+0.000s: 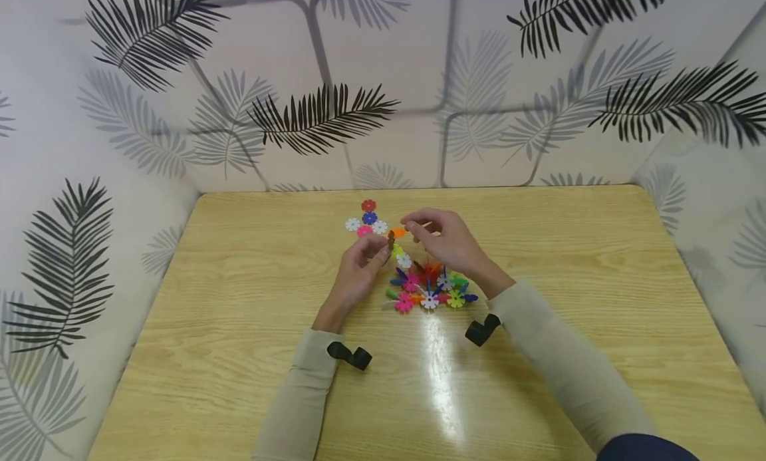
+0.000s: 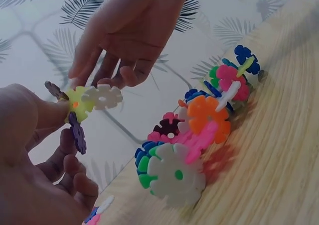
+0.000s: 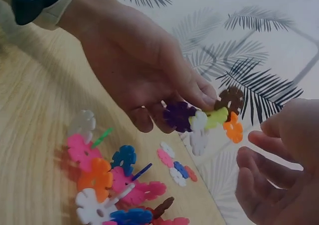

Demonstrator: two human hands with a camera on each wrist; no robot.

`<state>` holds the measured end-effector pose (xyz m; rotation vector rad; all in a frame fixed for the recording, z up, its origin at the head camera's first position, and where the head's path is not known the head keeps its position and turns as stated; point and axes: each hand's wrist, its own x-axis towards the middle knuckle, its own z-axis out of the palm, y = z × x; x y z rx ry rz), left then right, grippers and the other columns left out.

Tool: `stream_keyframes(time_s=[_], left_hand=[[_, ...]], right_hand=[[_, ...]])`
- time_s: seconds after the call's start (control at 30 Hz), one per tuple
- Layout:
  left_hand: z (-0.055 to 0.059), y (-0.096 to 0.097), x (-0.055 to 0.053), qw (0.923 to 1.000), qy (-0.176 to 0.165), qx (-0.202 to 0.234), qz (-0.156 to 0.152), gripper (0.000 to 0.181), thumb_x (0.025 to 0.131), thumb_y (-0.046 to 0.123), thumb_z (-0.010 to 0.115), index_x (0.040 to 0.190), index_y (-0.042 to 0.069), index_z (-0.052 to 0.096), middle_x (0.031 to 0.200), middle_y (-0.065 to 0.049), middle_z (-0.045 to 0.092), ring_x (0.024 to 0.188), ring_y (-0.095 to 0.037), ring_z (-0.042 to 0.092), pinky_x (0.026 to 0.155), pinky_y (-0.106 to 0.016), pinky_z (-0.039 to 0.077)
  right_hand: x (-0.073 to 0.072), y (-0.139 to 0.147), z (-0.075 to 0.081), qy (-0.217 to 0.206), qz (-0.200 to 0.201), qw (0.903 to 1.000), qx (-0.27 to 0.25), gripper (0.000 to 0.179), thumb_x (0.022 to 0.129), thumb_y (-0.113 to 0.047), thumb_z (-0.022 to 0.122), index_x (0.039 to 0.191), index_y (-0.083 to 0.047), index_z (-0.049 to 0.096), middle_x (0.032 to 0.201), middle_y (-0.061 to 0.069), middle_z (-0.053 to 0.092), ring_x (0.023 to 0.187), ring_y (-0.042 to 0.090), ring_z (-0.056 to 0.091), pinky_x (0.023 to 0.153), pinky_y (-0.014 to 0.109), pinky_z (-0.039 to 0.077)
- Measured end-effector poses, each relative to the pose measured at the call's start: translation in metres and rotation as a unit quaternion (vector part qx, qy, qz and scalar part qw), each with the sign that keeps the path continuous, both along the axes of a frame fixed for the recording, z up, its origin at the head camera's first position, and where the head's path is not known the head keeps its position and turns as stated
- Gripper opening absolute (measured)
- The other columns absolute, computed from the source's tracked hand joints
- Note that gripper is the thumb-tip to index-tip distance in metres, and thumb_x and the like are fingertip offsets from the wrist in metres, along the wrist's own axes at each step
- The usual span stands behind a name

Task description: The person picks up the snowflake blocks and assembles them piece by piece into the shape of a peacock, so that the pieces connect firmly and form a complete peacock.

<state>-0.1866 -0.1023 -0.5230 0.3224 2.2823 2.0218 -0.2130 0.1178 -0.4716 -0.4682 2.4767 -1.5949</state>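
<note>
My left hand (image 1: 359, 268) pinches a small cluster of flower-shaped plastic pieces above the table. In the right wrist view the cluster shows a yellow piece (image 3: 214, 118) in the middle, with a purple piece (image 3: 179, 117), a brown piece (image 3: 230, 99), an orange piece (image 3: 233, 128) and white ones (image 3: 199, 135) around it. Beside the orange piece, my right hand (image 1: 443, 238) hovers with loosely bent fingers and nothing between them; a gap separates its fingertips from the cluster in the right wrist view.
Below the hands, a larger built-up group of joined multicoloured flower pieces (image 1: 429, 298) stands on the wooden table (image 1: 239, 301). Farther back lies a flat group of red, blue, white and pink flower pieces (image 1: 369, 218). A leaf-patterned backdrop (image 1: 395, 62) rises behind the table.
</note>
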Motion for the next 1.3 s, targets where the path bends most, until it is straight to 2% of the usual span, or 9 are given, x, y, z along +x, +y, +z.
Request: stream_keyframes(time_s=[0.13,0.27,0.43,0.57,0.77,0.9,1.03,1.13,1.3], left_hand=[[0.002,0.003,0.002,0.9995,0.018,0.011,0.025,0.014,0.109,0.007,0.065,0.116,-0.004,0.07,0.106,-0.011,0.07,0.091,-0.009,0.062,0.082,-0.02,0.053],[0.003,0.008,0.004,0.9983,0.033,0.03,0.037,0.011,0.107,0.004,0.067,0.112,-0.006,0.071,0.101,-0.005,0.072,0.086,-0.007,0.063,0.08,-0.019,0.057],[0.004,0.016,0.007,0.9983,0.04,0.04,0.018,0.011,0.106,0.003,0.069,0.111,-0.007,0.071,0.095,0.011,0.068,0.084,-0.007,0.06,0.076,-0.019,0.055],[0.007,0.021,0.011,0.9988,0.043,0.023,-0.006,0.014,0.106,0.006,0.069,0.113,-0.005,0.074,0.099,0.004,0.071,0.087,-0.007,0.058,0.077,-0.021,0.052],[0.014,0.025,0.016,0.9979,0.05,-0.027,-0.03,0.017,0.109,0.014,0.067,0.118,0.002,0.075,0.11,-0.017,0.073,0.092,-0.012,0.06,0.081,-0.023,0.051],[0.014,0.028,0.017,0.9949,0.057,-0.066,-0.049,0.017,0.107,0.014,0.07,0.119,0.002,0.074,0.106,-0.016,0.071,0.088,-0.018,0.058,0.073,-0.023,0.046],[0.012,0.034,0.017,0.991,0.057,-0.106,-0.059,0.016,0.104,0.012,0.073,0.117,0.003,0.074,0.108,-0.015,0.071,0.089,-0.022,0.059,0.07,-0.021,0.047],[0.011,0.039,0.016,0.9849,0.065,-0.147,-0.064,0.015,0.102,0.011,0.076,0.115,0.004,0.074,0.107,-0.014,0.072,0.091,-0.025,0.062,0.074,-0.022,0.049],[0.014,0.049,0.01,0.967,0.095,-0.229,-0.057,0.012,0.102,0.013,0.076,0.11,0.004,0.075,0.101,-0.013,0.071,0.091,-0.026,0.062,0.08,-0.028,0.048]], right_hand=[[0.013,-0.003,-0.001,0.059,-0.025,0.9976,0.023,0.028,0.108,-0.032,0.07,0.125,-0.011,0.077,0.12,0.007,0.078,0.101,0.025,0.071,0.074,0.032,0.059],[0.021,-0.009,-0.004,0.109,-0.039,0.9928,0.031,0.024,0.1,-0.027,0.082,0.117,-0.01,0.079,0.111,0.009,0.079,0.094,0.024,0.071,0.067,0.031,0.056],[0.027,-0.012,-0.01,0.15,-0.056,0.9866,0.029,0.02,0.099,-0.018,0.083,0.114,-0.006,0.079,0.109,0.012,0.081,0.088,0.024,0.072,0.068,0.027,0.056],[0.031,-0.008,-0.012,0.175,-0.084,0.9805,0.028,0.013,0.102,-0.015,0.079,0.111,-0.006,0.08,0.104,0.01,0.081,0.084,0.021,0.071,0.067,0.028,0.055],[0.036,0.011,-0.01,0.202,-0.133,0.9703,0.017,0.012,0.101,-0.013,0.079,0.11,-0.004,0.08,0.1,0.012,0.081,0.084,0.023,0.072,0.066,0.026,0.055],[0.041,0.028,-0.01,0.2,-0.159,0.9665,0.02,0.012,0.101,-0.011,0.079,0.109,-0.003,0.079,0.101,0.013,0.08,0.087,0.024,0.073,0.07,0.025,0.058],[0.048,0.045,-0.011,0.2,-0.178,0.963,0.026,0.012,0.101,-0.01,0.079,0.109,-0.002,0.079,0.102,0.014,0.08,0.09,0.026,0.076,0.074,0.02,0.059],[0.053,0.057,-0.015,0.204,-0.191,0.9599,0.023,0.012,0.1,-0.009,0.079,0.109,-0.001,0.079,0.103,0.015,0.081,0.092,0.029,0.077,0.076,0.013,0.057],[0.063,0.074,-0.024,0.2,-0.205,0.958,0.018,0.011,0.101,-0.007,0.078,0.109,0.001,0.078,0.106,0.017,0.08,0.095,0.031,0.076,0.08,0.007,0.055]])
